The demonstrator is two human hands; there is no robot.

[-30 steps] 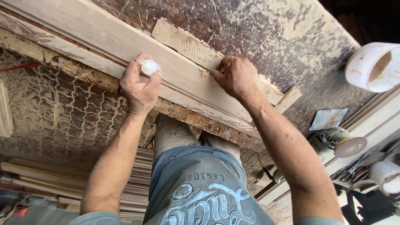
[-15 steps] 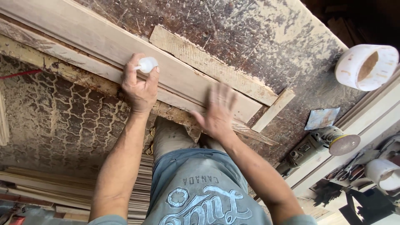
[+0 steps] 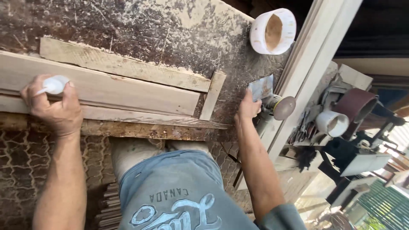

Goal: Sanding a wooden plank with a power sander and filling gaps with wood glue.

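Note:
My left hand (image 3: 53, 106) is shut on a small white bottle (image 3: 54, 84), its nozzle pointing left, and rests on a long pale wooden moulding (image 3: 136, 96) lying along the workbench (image 3: 149, 21). A rougher wooden strip (image 3: 119, 64) lies against the moulding's far side, and a short strip (image 3: 212, 101) butts its right end. My right hand (image 3: 248, 106) is stretched out to the right, with curled fingers against a disc sander (image 3: 281, 107) and a grey sandpaper sheet (image 3: 260, 87). Its grip is hidden.
The bench top is dark and caked with sawdust. A white round tub (image 3: 272, 30) lies at the bench's far right corner. Long pale boards (image 3: 315, 51) lean beside it. Further right stand a white cup (image 3: 332, 122), a sanding belt (image 3: 357, 102) and machine parts. Stacked wood strips (image 3: 108, 208) lie on the floor.
My right hand left the moulding and swung right to the sander and sandpaper. The view turned right. My left hand kept hold of the bottle on the moulding.

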